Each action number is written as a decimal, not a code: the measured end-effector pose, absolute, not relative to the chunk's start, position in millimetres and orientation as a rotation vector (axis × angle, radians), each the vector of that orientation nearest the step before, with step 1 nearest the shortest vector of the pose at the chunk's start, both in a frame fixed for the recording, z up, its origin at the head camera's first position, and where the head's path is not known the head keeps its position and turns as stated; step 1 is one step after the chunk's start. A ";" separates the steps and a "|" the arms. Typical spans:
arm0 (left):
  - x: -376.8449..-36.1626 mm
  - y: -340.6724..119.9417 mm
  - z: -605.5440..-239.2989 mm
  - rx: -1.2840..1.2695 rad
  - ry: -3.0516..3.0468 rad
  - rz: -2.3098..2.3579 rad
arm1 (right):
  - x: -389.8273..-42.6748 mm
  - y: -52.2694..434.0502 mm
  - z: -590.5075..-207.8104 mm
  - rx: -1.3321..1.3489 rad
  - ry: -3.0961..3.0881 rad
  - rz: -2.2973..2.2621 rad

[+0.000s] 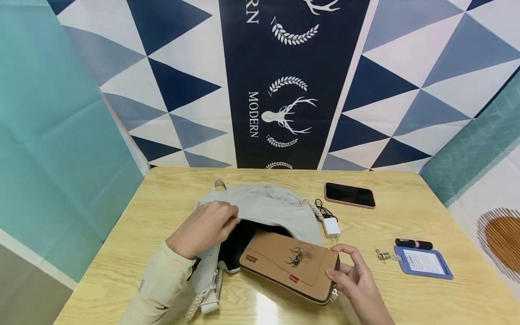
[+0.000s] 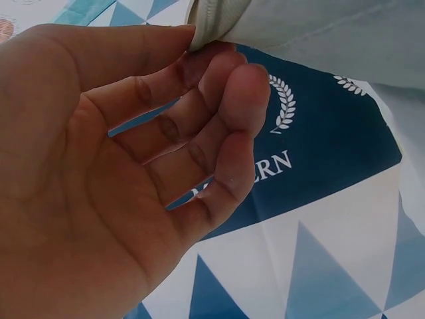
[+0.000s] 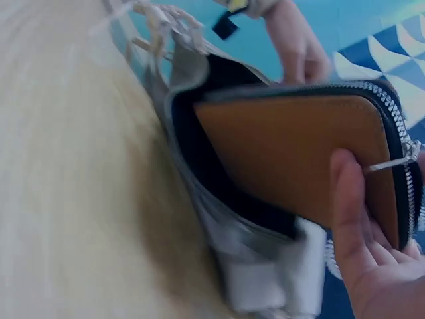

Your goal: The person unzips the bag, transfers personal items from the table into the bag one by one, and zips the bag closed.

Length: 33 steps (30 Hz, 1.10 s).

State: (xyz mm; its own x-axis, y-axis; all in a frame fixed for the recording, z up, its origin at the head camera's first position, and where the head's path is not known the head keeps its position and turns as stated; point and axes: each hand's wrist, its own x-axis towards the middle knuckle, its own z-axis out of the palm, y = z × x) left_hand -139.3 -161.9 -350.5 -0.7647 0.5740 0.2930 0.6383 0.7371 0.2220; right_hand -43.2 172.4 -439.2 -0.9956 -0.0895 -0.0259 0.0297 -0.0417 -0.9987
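Note:
A tan zip-up wallet (image 1: 276, 259) with a dark printed figure and a small red tag lies partly inside the open mouth of a light grey backpack (image 1: 264, 203). My right hand (image 1: 359, 282) grips its outer right end, thumb on one face and fingers on the other. The silver zipper pull (image 3: 392, 164) shows by the thumb in the right wrist view. My left hand (image 1: 211, 228) pinches the upper edge of the backpack's opening (image 2: 211, 20) between thumb and fingertips, holding it raised. The wallet's far end is hidden in the backpack's dark inside.
Behind the backpack on the right lies a black-screened phone (image 1: 349, 195). A white charger plug (image 1: 331, 226) with a black cable sits beside the backpack. Further right are a blue badge holder (image 1: 424, 262) with a metal clip and a black tube (image 1: 413, 243). A patterned cloth (image 1: 284, 63) hangs behind the table.

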 end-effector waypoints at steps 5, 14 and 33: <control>-138.8 -160.7 -351.6 -0.982 -2.761 -0.489 | -36.9 158.7 -456.4 -0.056 1.920 -2.315; -139.0 -163.3 -349.7 -0.974 -2.766 -0.484 | -37.4 138.8 -468.6 0.139 1.704 -2.151; -138.7 -157.4 -352.4 -1.012 -2.720 -0.430 | -45.9 132.8 -464.5 -0.108 1.579 -2.126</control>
State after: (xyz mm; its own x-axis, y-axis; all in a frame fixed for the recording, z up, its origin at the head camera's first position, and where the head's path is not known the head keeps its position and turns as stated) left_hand -138.7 -157.4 -352.4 -0.7430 0.6025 0.2913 0.6630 0.7221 0.1977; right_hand -45.9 132.8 -464.5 -0.8786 -0.4241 -0.2197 0.3329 -0.2138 -0.9184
